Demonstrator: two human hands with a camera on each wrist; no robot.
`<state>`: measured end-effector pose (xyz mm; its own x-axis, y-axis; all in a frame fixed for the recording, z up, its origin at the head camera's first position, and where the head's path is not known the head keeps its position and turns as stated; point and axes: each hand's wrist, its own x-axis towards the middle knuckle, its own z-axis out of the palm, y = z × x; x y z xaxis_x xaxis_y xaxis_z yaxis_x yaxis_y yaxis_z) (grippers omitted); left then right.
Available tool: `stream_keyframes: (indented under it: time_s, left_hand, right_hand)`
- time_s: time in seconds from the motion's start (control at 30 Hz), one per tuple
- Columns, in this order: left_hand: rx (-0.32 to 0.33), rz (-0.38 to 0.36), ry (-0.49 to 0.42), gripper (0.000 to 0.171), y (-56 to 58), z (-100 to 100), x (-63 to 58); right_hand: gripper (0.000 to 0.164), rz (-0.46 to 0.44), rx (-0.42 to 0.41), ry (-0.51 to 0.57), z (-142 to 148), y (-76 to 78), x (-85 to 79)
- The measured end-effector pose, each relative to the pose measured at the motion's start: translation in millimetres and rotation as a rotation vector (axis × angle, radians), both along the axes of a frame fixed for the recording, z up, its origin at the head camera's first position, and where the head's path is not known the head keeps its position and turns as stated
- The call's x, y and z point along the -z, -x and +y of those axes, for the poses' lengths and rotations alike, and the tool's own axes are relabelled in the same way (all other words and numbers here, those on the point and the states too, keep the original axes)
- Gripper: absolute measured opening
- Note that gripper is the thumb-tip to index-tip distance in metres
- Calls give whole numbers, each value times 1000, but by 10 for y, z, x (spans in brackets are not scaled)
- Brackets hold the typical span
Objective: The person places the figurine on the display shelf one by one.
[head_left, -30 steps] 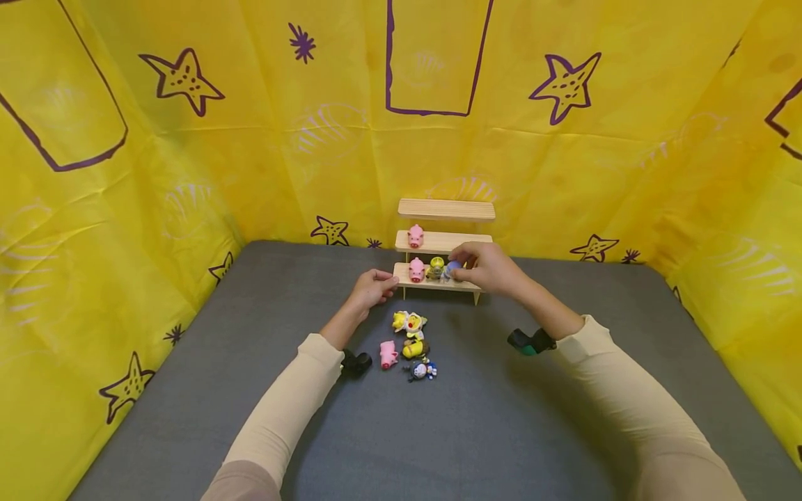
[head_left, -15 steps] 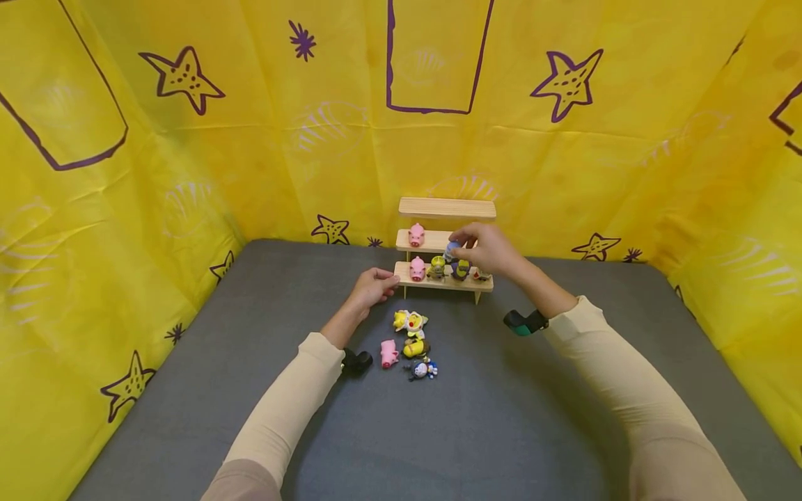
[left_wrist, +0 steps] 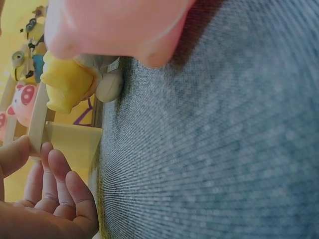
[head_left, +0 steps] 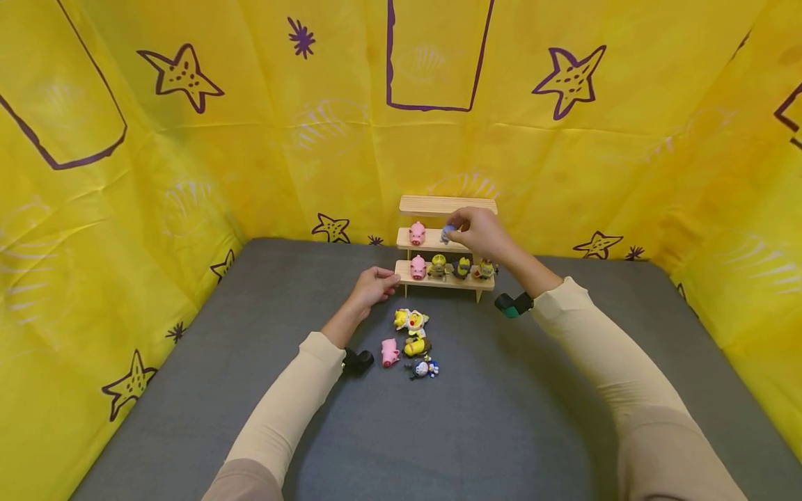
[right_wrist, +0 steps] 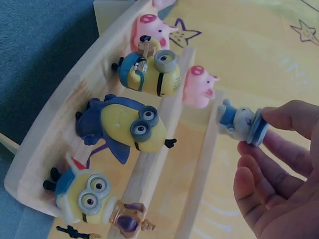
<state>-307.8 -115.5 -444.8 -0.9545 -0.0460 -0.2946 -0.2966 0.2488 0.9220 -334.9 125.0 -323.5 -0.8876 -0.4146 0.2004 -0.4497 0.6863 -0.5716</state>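
Your right hand (head_left: 481, 233) pinches the blue toy (right_wrist: 240, 123); keep it upright while your left hand (head_left: 373, 287) pinches the shelf (head_left: 432, 243).

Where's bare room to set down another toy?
Top shelf: bare where visible. Gray table: open between the loose toys and right sleeve. Middle shelf: a gap between the pink pig and the blue toy the right hand holds. Crowded: bottom shelf, four toys across.

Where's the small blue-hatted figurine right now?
In the head view, the blue-hatted figurine is pinched in the right hand, over the middle shelf, to the right of that shelf's pink pig.
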Motion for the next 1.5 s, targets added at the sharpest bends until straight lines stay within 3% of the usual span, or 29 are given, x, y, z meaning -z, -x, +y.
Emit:
stream_keyframes:
  time_s: [0.87, 1.3, 1.5]
  left_hand:
    - [-2, -11, 13, 34, -13, 4, 9]
    - [-8, -29, 21, 34, -8, 15, -40]
    - [-12, -28, 16, 34, -2, 28, -28]
  right_hand:
    - [29, -23, -21, -141, -250, 256, 154]
    - [35, -35, -46, -117, -224, 289, 179]
    - [35, 20, -27, -63, -205, 231, 116]
